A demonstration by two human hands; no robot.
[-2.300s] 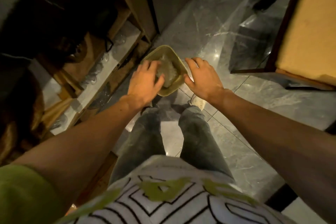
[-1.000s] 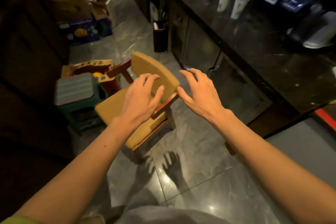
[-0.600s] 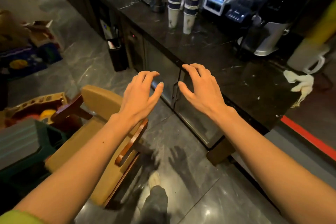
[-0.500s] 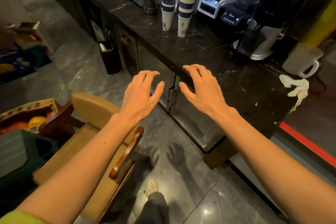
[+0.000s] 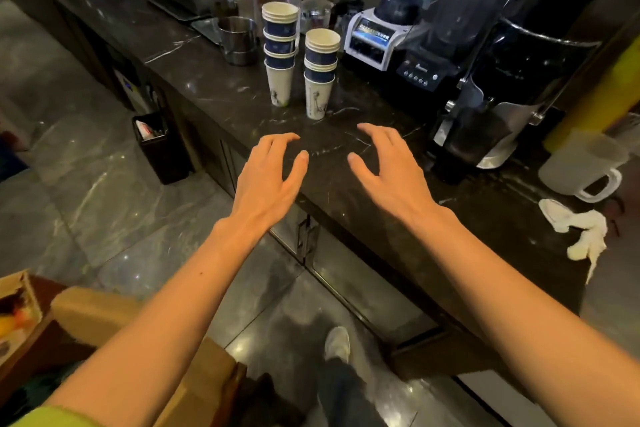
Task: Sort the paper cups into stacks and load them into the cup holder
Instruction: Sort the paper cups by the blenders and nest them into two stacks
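Head: left hand, right hand empty, fingers spread.

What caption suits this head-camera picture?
Empty left hand and right hand reach toward two paper cup stacks on a dark counter.

I have both forearms stretched forward from the bottom corners of the view, bare to just below the elbow, a strip of yellow-green sleeve showing at my left elbow. My left hand is palm down, fingers spread and slightly curled, thumb angled inward toward the other hand. My right hand mirrors it, palm down, fingers fanned and bent at the knuckles, thumb pointing left. The two hands are level with each other, near but apart, thumbs not touching. Neither grip holds anything; both are wide and relaxed.
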